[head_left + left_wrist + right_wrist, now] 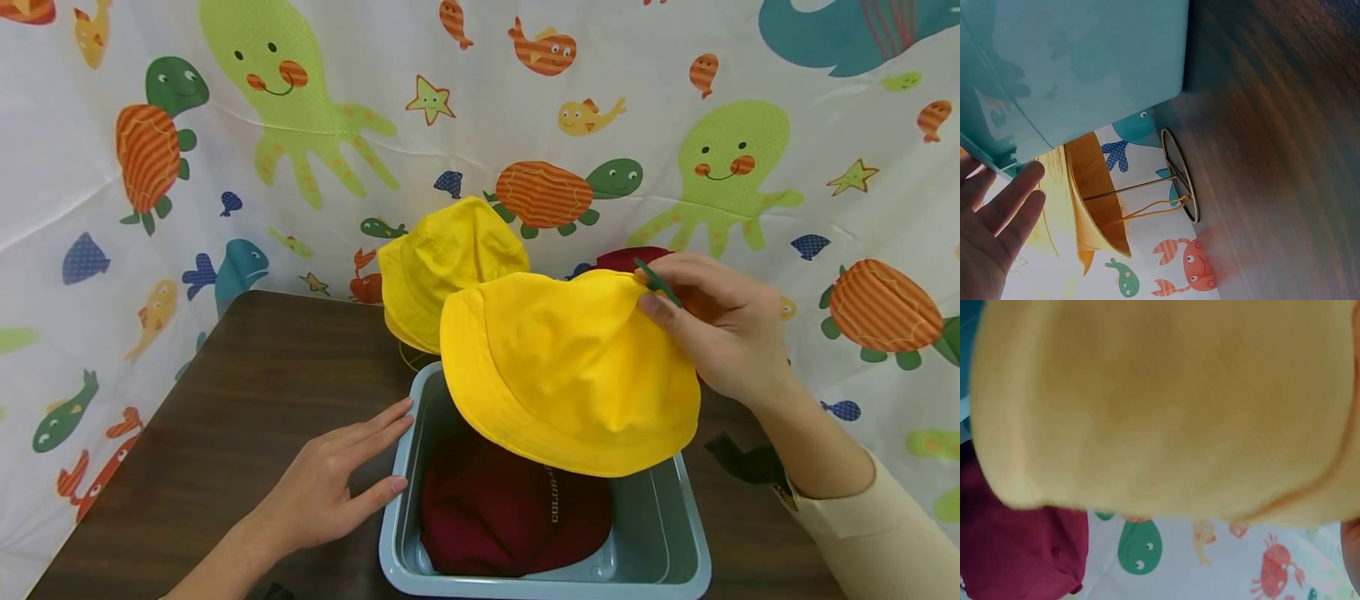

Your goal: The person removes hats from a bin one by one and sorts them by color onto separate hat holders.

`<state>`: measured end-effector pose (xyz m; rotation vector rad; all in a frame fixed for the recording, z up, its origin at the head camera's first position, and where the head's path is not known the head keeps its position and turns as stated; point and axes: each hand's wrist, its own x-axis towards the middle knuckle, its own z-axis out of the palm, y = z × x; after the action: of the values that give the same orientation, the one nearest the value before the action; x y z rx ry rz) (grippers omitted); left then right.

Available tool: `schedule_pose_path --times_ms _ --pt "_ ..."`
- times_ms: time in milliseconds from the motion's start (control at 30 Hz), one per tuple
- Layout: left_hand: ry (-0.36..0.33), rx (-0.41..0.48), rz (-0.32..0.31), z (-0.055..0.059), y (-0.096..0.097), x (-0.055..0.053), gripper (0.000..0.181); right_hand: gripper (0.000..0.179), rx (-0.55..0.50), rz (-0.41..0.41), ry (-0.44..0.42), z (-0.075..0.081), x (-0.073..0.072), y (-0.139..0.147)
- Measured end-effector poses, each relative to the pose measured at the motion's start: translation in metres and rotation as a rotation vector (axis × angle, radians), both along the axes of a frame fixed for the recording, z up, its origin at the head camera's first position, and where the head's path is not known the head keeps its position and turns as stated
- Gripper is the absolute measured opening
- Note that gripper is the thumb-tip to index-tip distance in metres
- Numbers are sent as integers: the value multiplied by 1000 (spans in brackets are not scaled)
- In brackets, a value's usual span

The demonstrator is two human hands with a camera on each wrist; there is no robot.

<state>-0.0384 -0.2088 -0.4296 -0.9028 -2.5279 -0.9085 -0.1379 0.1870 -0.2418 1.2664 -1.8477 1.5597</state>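
My right hand [723, 325] pinches a yellow bucket hat [570, 375] by a small green tab [657, 283] at its crown, holding it tilted over the blue bin [393, 533]. In the right wrist view the hat's yellow cloth [1166, 412] fills most of the picture. Inside the bin lies a dark red cap [502, 508] with pale lettering, partly covered by the hat. My left hand [322, 483] has its fingers extended, fingertips at the bin's left rim. The left wrist view shows those fingers [1016, 206] beside the bin's wall [1104, 56].
Behind the bin, a second yellow hat [450, 267] sits on a wire stand [1179, 175]. Another dark red cap [1029, 550] is at the back right, mostly hidden in the head view. A sea-animal curtain [480, 108] hangs behind the dark wooden table [247, 400].
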Motion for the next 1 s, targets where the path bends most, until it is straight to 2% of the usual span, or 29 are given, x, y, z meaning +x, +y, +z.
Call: schedule_pose_path --times_ms 133,233,433,567,700,800,1000 --pt "-6 1 -3 0 0 0 69 35 -54 -65 -2 4 -4 -2" --pt "-7 -1 -2 1 0 0 69 34 -65 -114 -1 8 -7 -4" --pt "2 -10 -1 1 -2 -1 69 20 -85 -203 -4 17 -12 -9" --pt "4 -13 -2 1 -2 -2 70 19 -104 -262 -33 23 -17 -13" --pt "0 -14 -4 1 -2 -2 69 20 -62 -351 -24 29 -25 -17" --pt "4 -20 -3 0 -2 -1 69 20 -25 -406 17 30 -32 -21" --pt "24 -22 5 -1 -2 -1 68 18 -51 -477 -9 35 -42 -31"
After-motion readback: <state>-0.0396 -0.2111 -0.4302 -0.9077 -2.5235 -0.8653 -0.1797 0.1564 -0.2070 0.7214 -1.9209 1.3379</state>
